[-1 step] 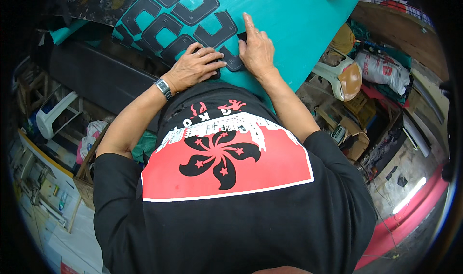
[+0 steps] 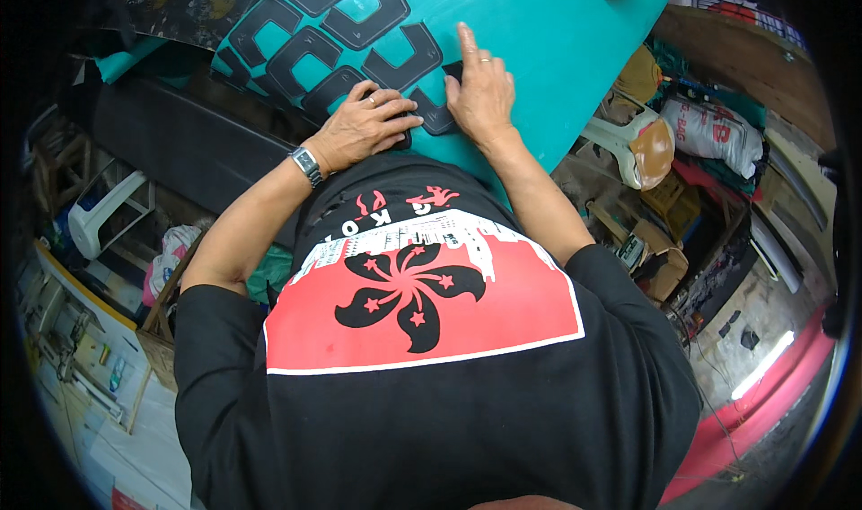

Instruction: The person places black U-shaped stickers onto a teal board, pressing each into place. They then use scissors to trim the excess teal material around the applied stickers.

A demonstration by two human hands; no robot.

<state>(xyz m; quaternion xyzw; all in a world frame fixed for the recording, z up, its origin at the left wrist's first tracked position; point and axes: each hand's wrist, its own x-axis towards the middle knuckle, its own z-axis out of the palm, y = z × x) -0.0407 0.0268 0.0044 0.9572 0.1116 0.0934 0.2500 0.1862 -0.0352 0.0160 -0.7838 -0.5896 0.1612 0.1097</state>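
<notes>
One black piece (image 2: pixel 436 117) looks light, bendy; pinch its edge. Left hand (image 2: pixel 361 127) half-curled, right hand (image 2: pixel 482 101) pointing; grip contents unclear.

"Did you see anything move?"

"The right hand (image 2: pixel 482 101), barely (I nearly missed it)."

"Which way?"

"It slid slightly rightward over the green sheet (image 2: pixel 561 48), and its outstretched index finger (image 2: pixel 466 43) went along with it."

U-pcs (image 2: pixel 361 32): matt, smooth | teal sheet (image 2: pixel 552 70): smooth, satin (plastic-lkg) | watch (image 2: pixel 306 162): shiny metal
</notes>
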